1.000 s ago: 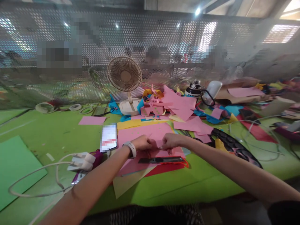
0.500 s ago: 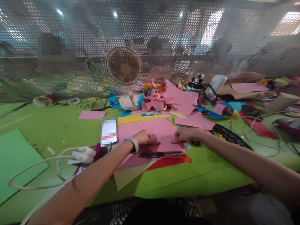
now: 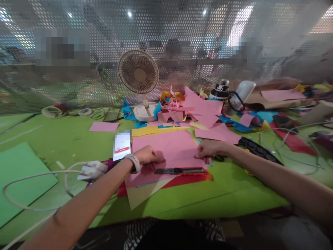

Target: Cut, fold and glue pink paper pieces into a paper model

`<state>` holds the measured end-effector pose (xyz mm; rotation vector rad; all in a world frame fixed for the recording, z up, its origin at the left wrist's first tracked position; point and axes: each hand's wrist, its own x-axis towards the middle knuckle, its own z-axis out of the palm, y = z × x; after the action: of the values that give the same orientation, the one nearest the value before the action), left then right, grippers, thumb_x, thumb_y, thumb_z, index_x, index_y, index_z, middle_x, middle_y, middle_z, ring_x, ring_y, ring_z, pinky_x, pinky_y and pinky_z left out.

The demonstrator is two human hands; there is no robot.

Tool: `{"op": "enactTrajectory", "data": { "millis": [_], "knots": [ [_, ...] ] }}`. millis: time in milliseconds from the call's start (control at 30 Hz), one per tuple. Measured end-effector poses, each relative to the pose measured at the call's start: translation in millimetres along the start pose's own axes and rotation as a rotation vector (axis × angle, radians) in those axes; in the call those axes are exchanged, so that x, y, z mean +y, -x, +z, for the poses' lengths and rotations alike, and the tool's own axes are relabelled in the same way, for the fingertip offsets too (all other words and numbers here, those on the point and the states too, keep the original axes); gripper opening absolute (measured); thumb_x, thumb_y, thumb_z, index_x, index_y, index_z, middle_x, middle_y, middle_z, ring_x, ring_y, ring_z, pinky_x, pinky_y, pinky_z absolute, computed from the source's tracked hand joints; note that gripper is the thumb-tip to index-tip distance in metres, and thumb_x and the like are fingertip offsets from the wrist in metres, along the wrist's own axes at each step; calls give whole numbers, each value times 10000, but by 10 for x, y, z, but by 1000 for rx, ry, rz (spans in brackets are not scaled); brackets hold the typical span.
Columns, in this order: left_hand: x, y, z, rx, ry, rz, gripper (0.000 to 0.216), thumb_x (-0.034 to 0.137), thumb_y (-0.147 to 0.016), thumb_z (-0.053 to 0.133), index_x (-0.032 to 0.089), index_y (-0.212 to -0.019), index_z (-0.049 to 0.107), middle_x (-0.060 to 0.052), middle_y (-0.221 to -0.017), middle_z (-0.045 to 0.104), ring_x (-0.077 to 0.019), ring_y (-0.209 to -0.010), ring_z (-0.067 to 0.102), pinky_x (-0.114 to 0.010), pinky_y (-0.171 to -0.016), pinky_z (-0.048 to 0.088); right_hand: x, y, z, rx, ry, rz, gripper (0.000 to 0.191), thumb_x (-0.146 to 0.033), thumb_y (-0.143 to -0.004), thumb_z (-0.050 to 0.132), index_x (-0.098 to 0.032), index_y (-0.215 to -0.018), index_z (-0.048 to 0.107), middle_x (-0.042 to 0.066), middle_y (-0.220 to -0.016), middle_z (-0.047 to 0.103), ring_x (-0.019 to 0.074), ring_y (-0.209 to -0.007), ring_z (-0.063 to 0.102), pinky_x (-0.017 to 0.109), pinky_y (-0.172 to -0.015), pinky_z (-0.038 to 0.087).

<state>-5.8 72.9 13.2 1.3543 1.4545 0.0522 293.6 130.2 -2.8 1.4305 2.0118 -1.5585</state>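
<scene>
A large pink paper sheet (image 3: 173, 146) lies on the green table (image 3: 65, 146) in front of me. My left hand (image 3: 148, 155), with a white watch on its wrist, rests closed on the sheet's left part with fingertips pressed to the paper. At the sheet's right edge, my right hand (image 3: 208, 149) has its fingers curled and pinched on the paper. A black ruler-like tool (image 3: 179, 171) with a red edge lies just in front of both hands.
A phone (image 3: 122, 145) lies left of the sheet, with white chargers and cables (image 3: 91, 169) beside it. Behind are a small desk fan (image 3: 138, 74), a heap of coloured paper scraps (image 3: 200, 111), a bottle (image 3: 220, 91), tape rolls (image 3: 50, 111) and a perforated metal screen (image 3: 78, 69).
My hands were together at the middle of the pink sheet; they have slid apart along it, left hand leftward, right hand rightward.
</scene>
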Motion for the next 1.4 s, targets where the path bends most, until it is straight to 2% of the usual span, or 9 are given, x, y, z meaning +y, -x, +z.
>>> {"op": "enactTrajectory", "data": {
  "millis": [300, 533, 667, 767, 833, 1000, 1067, 1167, 1400],
  "knots": [
    [-171, 277, -75, 92, -6, -77, 550, 692, -507, 662, 173, -564, 490, -14, -423, 593, -173, -460, 607, -213, -409, 360, 34, 1, -1, 15, 42, -19, 335, -461, -711, 649, -174, -600, 515, 23, -537, 661, 121, -487, 616, 191, -419, 367],
    [-189, 386, -38, 127, -6, -101, 563, 720, -523, 619, 177, -595, 492, 2, -427, 584, -157, -444, 587, -211, -404, 348, 13, 95, -21, 30, 98, -30, 350, -489, -726, 618, -177, -619, 499, 25, -522, 651, 122, -469, 610, 177, -365, 256],
    [-195, 458, -40, 156, 6, -108, 541, 694, -547, 628, 178, -564, 468, 3, -414, 575, -152, -427, 578, -210, -402, 344, -28, 174, -46, 47, 137, -33, 354, -494, -720, 617, -174, -614, 510, 35, -488, 637, 135, -461, 610, 180, -361, 261],
    [-190, 526, -66, 202, -1, -120, 534, 688, -560, 625, 178, -574, 470, 5, -400, 567, -159, -407, 573, -212, -396, 346, -31, 240, -85, 131, 172, -78, 343, -479, -720, 617, -171, -607, 518, 35, -492, 633, 139, -462, 604, 197, -397, 333],
    [-155, 557, -78, 233, 15, -89, 535, 688, -566, 621, 177, -583, 464, 4, -418, 581, -154, -394, 569, -207, -390, 341, -40, 289, -85, 241, 204, -145, 319, -463, -744, 592, -175, -626, 520, 29, -537, 643, 145, -502, 610, 219, -457, 390],
    [78, 527, -25, 241, 102, 66, 502, 653, -609, 613, 166, -633, 496, -2, -457, 608, -147, -407, 577, -204, -404, 366, -152, 332, 134, 533, 339, -368, 217, -398, -744, 618, -203, -836, 598, 41, -872, 655, 199, -811, 597, 284, -682, 417],
    [175, 466, 13, 225, 137, 116, 482, 627, -629, 617, 160, -633, 501, -5, -459, 607, -144, -405, 575, -209, -408, 385, -194, 300, 259, 571, 386, -438, 198, -343, -713, 666, -212, -851, 610, 41, -923, 631, 206, -871, 568, 296, -736, 401],
    [236, 337, 57, 205, 186, 204, 444, 587, -653, 625, 156, -674, 519, -9, -480, 621, -141, -412, 581, -205, -404, 395, -206, 227, 383, 599, 419, -499, 105, -270, -727, 665, -200, -787, 614, 36, -850, 610, 191, -835, 553, 288, -726, 392],
    [131, 129, 180, 189, 280, 324, 437, 579, -673, 622, 155, -640, 523, 8, -420, 582, -106, -333, 523, -184, -360, 379, -98, 132, 472, 685, 361, -530, 82, -229, -760, 634, -181, -709, 592, 14, -752, 580, 154, -716, 543, 258, -646, 400]
  ]
}}
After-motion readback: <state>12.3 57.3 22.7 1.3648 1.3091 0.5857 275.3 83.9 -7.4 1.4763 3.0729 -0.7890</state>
